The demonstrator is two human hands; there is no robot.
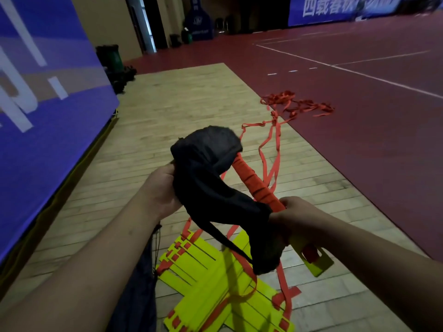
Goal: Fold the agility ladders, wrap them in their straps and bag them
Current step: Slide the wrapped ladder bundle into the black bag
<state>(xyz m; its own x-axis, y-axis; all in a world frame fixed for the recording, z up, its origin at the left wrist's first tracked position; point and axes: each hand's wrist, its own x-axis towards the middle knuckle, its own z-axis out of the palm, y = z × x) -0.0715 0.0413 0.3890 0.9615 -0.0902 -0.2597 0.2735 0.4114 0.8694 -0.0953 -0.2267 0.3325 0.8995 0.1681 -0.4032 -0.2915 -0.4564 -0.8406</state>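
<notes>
I hold a folded agility ladder bundle (257, 185) wrapped in orange strap, tilted up and away from me; its yellow rung end (316, 262) sticks out near my right wrist. A black cloth bag (211, 168) covers the bundle's far end and drapes down its left side. My left hand (163, 188) grips the bag's cloth. My right hand (294, 214) grips the bundle and the bag's edge. Below lies a second stack of yellow rungs (211, 291) with orange straps on the wooden floor.
Loose orange straps (297, 104) trail across the wood floor onto the red court. A dark bag (139, 295) lies by my left forearm. A blue banner wall (48, 116) stands at left, with green bins (112, 58) behind it.
</notes>
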